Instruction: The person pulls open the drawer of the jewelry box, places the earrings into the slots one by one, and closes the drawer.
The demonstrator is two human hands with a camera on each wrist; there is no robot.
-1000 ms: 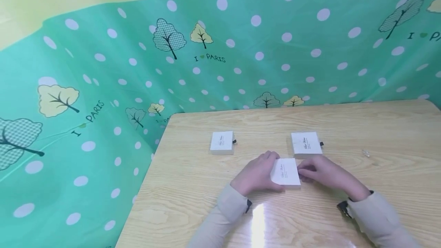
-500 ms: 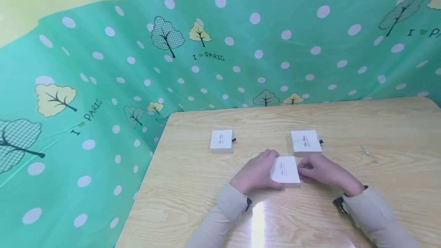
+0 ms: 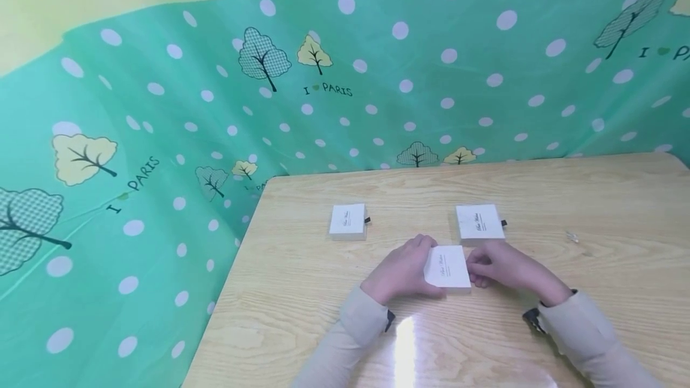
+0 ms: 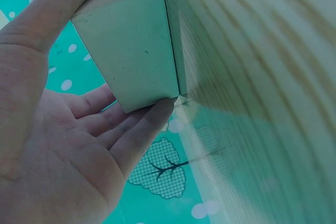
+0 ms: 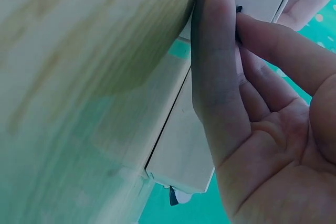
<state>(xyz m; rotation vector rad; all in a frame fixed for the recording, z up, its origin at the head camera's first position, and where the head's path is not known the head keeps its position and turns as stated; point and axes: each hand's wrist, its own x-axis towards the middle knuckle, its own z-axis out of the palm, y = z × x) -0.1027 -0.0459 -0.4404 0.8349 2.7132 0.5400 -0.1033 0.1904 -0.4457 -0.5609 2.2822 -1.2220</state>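
Note:
A small white box [image 3: 447, 267] with fine print on its lid lies on the wooden table [image 3: 323, 316], between my two hands. My left hand [image 3: 401, 271] grips its left side. In the left wrist view the thumb lies over the box [image 4: 131, 51] and the fingers [image 4: 142, 124] curl under its edge. My right hand [image 3: 504, 267] is at the box's right end. In the right wrist view its thumb and forefinger [image 5: 215, 51] pinch a small black tab [image 5: 239, 9] on that box.
Two more white boxes with black tabs lie farther back, one at the left [image 3: 347, 221] and one at the right [image 3: 479, 221]. The right one [image 5: 184, 150] also shows in the right wrist view. A tiny clear object [image 3: 572, 236] lies at the right. A green dotted cloth [image 3: 162, 106] hangs behind and left of the table.
Both hands stay on the near box in the same hold; only the head view shifts slightly.

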